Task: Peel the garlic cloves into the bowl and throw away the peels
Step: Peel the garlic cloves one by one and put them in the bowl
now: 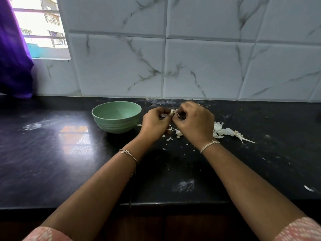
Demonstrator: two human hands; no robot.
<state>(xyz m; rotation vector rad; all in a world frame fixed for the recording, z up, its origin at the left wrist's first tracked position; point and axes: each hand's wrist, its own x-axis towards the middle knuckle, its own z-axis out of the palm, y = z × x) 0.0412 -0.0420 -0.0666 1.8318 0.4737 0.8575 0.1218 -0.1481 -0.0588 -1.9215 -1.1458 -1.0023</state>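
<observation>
Pale garlic clove (172,112) mostly hidden between pinching hands (153,124) (196,124); bowl (115,125) bottom unseen.

The bowl (116,125) stands on the counter (52,162), with the wall (199,66) behind it. Just right of the bowl, the left hand (153,125) and right hand (196,124) pinch a garlic clove (172,112) above the counter. Farther right of the bowl, peels (224,131) lie on the counter.

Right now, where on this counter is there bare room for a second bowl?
Bare counter lies left of the bowl, out to the curtain, and forward to the front edge. Crowded: peels litter the stretch under and right of the left hand and right hand, which pinch a garlic clove.
</observation>
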